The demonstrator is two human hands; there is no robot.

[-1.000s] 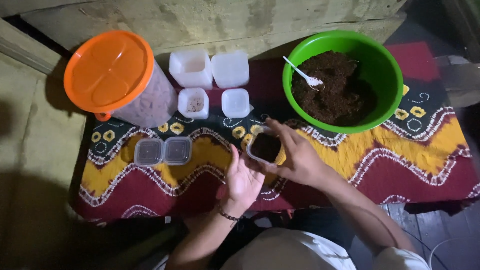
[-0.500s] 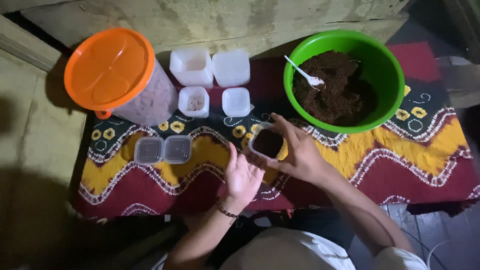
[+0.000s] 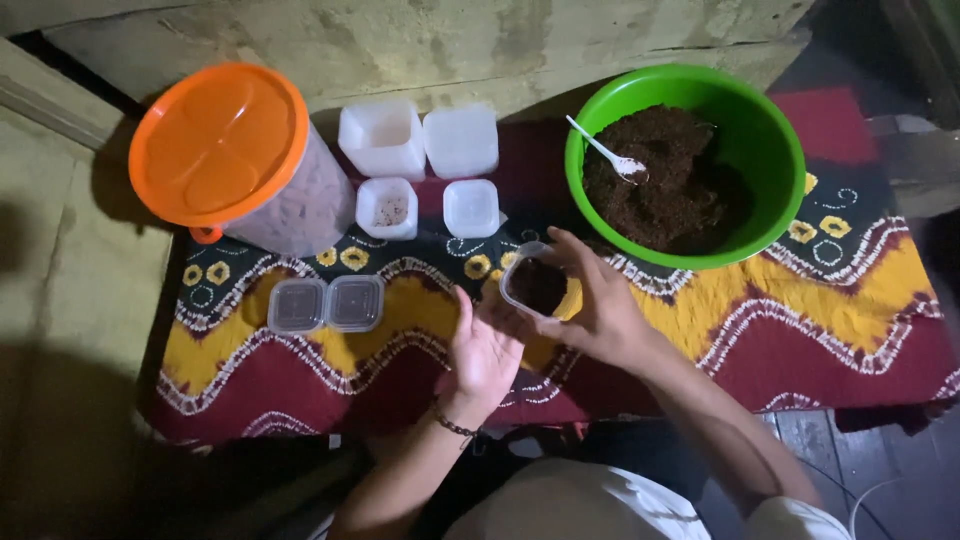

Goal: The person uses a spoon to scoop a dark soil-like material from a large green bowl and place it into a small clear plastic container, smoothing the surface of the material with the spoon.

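Note:
My right hand (image 3: 598, 315) grips a small clear plastic cup (image 3: 535, 284) filled with dark brown crumbly stuff, held just above the patterned cloth (image 3: 760, 330). My left hand (image 3: 482, 352) is open, palm up, right beside and under the cup, its fingertips near the cup's left side. A green bowl (image 3: 780, 160) of the same dark stuff stands behind to the right, with a white plastic spoon (image 3: 606, 151) lying in it.
A big jar with an orange lid (image 3: 218, 145) stands at the back left. Two small lidded clear boxes (image 3: 326, 304) sit left of my hands. Several white square containers (image 3: 418, 140) stand at the back middle. A concrete wall rises behind.
Both hands with the cup have shifted slightly; the cup is tilted a bit more toward my left palm. Nothing else has moved.

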